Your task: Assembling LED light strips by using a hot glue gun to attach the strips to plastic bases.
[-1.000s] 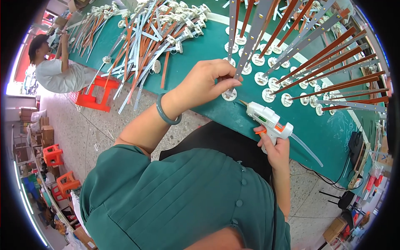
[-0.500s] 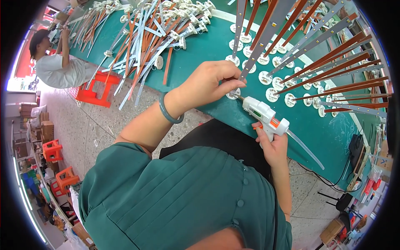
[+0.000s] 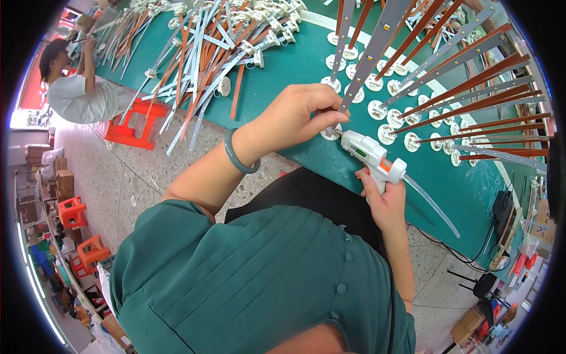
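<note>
The right hand [image 3: 383, 203] is gripping a white glue gun [image 3: 372, 156] with its nozzle at a white round disc [image 3: 330, 133] near the green counter [image 3: 277, 82] edge, while the left hand [image 3: 300, 115] is pinching that disc and its strip end. Hot glue could be smearing onto those fingertips, so close to the nozzle. Neighbouring discs [image 3: 386, 134] and fanned metal strips [image 3: 466, 88] are crowding in, and a loose strip pile [image 3: 200, 59] is lying well apart.

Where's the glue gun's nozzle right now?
In the head view, right of centre, the white glue gun in the right hand points its nozzle at the white round disc that the left hand pins on the green table.
</note>
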`<state>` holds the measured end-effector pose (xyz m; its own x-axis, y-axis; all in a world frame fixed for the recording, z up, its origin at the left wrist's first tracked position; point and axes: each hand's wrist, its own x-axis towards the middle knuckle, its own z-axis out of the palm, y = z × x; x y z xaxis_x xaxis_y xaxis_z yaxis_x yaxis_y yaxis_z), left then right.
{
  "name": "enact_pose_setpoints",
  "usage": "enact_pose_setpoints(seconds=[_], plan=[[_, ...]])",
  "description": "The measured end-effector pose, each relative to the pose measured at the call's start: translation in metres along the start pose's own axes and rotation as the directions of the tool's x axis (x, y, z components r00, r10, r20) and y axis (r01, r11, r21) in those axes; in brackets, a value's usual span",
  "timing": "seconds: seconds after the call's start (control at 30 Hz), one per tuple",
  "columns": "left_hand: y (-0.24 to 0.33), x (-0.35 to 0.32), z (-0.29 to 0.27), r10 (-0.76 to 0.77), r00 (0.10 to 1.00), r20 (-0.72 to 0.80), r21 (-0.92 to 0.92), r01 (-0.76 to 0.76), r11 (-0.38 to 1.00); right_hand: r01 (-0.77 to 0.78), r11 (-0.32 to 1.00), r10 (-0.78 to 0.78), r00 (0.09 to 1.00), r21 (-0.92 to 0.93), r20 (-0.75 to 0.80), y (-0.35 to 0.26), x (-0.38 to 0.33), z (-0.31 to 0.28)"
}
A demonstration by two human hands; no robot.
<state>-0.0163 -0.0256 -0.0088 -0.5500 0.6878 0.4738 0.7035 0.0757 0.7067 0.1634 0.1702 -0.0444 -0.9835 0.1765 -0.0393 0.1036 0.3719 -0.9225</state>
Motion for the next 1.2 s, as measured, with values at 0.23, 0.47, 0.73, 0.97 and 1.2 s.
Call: enact_pose_setpoints(seconds=[0.23,0.47,0.73,0.97,1.2], plan=[[0.003,0.001,-0.001,0.005,1.000,0.024,0.030,-0.006,1.000,0.043,0.999,-0.043,0.999,-0.010,-0.020,0.006,0.001,0.002],[0.012,0.002,-0.001,0.033,0.996,0.077,0.080,-0.039,0.996,-0.108,0.985,0.112,0.994,0.131,-0.019,-0.004,-0.002,-0.001],[0.019,0.005,-0.003,0.047,0.992,0.116,0.073,-0.055,0.996,-0.160,0.921,0.146,0.987,0.354,0.065,0.005,-0.009,-0.014],[0.013,0.003,0.003,0.013,0.998,0.059,0.067,-0.016,0.998,-0.147,0.939,0.132,0.989,0.310,0.068,0.001,-0.003,-0.010],[0.021,0.002,0.010,0.043,0.998,0.038,0.162,-0.048,0.986,-0.155,0.945,0.152,0.988,0.287,0.033,0.000,0.001,-0.008]])
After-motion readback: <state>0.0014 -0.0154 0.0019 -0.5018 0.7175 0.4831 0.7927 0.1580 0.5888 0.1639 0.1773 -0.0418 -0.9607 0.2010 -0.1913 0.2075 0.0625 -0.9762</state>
